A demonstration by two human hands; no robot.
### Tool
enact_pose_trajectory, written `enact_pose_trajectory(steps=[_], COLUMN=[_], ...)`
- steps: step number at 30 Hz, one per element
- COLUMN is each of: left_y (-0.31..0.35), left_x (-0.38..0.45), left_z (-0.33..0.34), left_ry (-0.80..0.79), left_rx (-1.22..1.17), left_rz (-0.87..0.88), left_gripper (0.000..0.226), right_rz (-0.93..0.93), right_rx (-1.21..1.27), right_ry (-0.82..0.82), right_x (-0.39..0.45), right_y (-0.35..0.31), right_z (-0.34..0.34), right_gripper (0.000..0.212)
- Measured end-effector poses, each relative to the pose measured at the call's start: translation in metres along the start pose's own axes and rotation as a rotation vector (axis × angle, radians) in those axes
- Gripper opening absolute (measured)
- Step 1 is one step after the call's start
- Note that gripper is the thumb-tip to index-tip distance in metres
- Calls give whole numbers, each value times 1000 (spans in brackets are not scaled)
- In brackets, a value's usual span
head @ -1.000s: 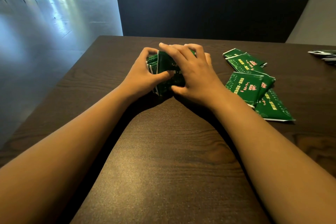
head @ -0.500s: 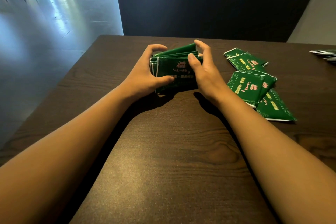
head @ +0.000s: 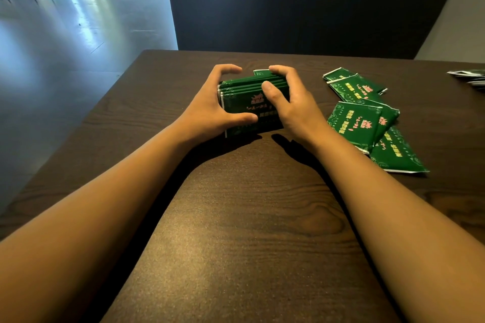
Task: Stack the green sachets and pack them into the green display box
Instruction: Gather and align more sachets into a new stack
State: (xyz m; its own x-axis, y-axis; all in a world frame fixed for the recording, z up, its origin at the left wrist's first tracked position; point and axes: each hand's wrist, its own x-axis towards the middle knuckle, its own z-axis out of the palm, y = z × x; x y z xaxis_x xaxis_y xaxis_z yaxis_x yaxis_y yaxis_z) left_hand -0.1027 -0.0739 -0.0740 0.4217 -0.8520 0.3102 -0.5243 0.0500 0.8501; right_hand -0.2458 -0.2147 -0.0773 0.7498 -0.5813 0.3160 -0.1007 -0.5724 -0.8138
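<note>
Squaring the stack of green sachets on the table

The left hand [head: 210, 110] and right hand [head: 291, 105] both grasped the sachet stack [head: 244, 105], fingers curled around its ends, standing it on edge on the table [head: 249, 217]. The loose sachets [head: 367, 118] lay to the right, apart. Next, I think, these must be added; the display box was not visible.
</note>
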Motion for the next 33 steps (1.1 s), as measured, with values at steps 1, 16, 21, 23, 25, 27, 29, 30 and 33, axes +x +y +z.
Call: enact_pose_trajectory(steps=[1, 16, 21, 23, 25, 27, 29, 30, 33], left_y=[-1, -8, -9, -9, -9, -10, -10, -10, -10], left_x=[0, 1, 1, 2, 1, 1, 1, 1, 0], left_z=[0, -3, -2, -2, -2, -3, -3, -3, -2], left_ry=[5, 258, 218, 218, 240, 268, 304, 326, 397], left_rx=[13, -54, -37, -35, -46, -63, -80, -86, -92], left_rz=[4, -59, -87, -86, -92, -105, -108, -110, -124], left_gripper=[81, 66, 68, 68, 67, 66, 65, 65, 62], right_rz=[-5, 92, 441, 451, 438, 426, 394, 364, 225], right_rx=[-17, -655, -916, -915, -900, -874, -847, -824, -725], right_ry=[-6, 271, -93, -120, -126, -136, -139, -146, -195], right_x=[0, 7, 6, 7, 7, 7, 6, 6, 5], right_y=[0, 10, 22, 22, 20, 18, 18, 18, 15], right_z=[-1, -20, -27, -25, -25, -25, -26, -26, -23], right_gripper=[49, 57, 63, 61, 60, 59, 57, 55, 46])
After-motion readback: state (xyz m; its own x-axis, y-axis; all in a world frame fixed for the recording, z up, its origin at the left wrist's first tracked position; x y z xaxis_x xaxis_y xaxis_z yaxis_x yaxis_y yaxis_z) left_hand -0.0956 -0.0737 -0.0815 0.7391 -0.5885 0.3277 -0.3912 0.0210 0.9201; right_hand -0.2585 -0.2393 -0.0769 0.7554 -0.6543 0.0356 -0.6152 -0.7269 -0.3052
